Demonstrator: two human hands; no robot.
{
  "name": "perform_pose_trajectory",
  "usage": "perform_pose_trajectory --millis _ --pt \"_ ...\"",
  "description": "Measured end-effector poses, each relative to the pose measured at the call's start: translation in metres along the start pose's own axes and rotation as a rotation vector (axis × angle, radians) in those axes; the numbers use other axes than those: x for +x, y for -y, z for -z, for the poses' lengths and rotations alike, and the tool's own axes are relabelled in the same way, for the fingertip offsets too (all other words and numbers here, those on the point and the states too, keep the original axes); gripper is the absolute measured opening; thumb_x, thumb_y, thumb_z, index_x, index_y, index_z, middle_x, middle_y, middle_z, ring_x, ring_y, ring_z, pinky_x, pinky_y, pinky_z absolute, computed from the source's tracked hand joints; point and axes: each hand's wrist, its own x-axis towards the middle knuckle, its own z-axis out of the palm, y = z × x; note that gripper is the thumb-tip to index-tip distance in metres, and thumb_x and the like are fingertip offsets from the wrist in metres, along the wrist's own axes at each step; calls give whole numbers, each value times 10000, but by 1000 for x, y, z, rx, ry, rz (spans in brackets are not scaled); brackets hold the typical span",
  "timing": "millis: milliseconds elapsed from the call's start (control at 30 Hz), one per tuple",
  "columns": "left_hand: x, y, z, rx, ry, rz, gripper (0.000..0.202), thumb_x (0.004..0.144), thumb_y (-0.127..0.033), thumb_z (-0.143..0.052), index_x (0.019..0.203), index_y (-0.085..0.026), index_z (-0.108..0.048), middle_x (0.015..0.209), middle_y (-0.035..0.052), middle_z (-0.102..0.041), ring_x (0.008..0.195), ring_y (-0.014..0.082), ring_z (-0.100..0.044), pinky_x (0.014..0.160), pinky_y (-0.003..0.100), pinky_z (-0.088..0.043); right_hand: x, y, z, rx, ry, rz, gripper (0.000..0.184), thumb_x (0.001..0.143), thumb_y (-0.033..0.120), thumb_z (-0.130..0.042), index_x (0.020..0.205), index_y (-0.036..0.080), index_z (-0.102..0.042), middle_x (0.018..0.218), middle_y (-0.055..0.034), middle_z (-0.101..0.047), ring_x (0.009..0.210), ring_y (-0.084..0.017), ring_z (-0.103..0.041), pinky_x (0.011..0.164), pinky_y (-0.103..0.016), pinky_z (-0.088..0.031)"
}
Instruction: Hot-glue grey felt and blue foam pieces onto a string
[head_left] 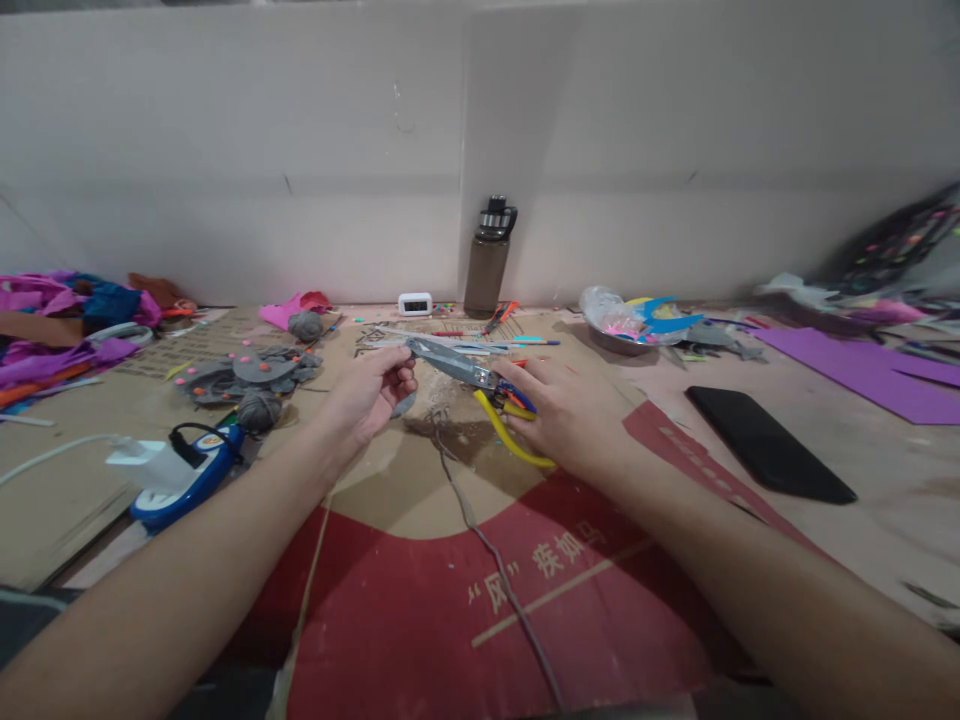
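Note:
My right hand [571, 415] grips a cutting tool with yellow handles [511, 436]. Its long grey jaws [450, 362] point left, just above the cardboard mat [420, 600]. My left hand [367, 395] is closed in a pinch right at the jaw tips, with a small grey felt piece [403, 405] showing under its fingers. A thin grey cord [480, 535] runs from below the tool toward me across the red print on the mat.
Grey felt shapes with orange dots [247, 375] and a blue-white device with a plug [176, 470] lie at left. A brown bottle [487, 265] and a white clock [415, 303] stand by the wall. At right are a metal bowl [626, 340], a black phone [769, 455] and purple sheets [862, 365].

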Motion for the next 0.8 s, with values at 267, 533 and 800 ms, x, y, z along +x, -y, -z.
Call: perform_pose_trajectory --millis 267,533,800 --pt "3 3 2 -34 -8 10 94 739 -51 -593 657 -95 -578 572 -5 -525 463 47 -455 454 162 -422 -1 -2 -2 7 -8 39 477 850 326 -582 1304 209 -498 1156 -100 -614 1014 -256 -575 844 -357 -446" --pt "5 8 5 -67 42 13 68 745 -47 -593 690 -88 -588 590 -8 -523 484 49 -459 474 165 -429 -1 -3 -7 127 16 9 453 863 302 -548 1306 228 -491 1089 -98 -615 993 -240 -575 826 -353 -462" --pt "4 16 5 -104 12 -62 69 740 -61 -620 690 -94 -586 621 -5 -534 510 48 -472 491 159 -426 -2 1 -10 98 24 -3 468 861 265 -537 1323 206 -489 1035 -111 -631 957 -244 -581 808 -339 -455"
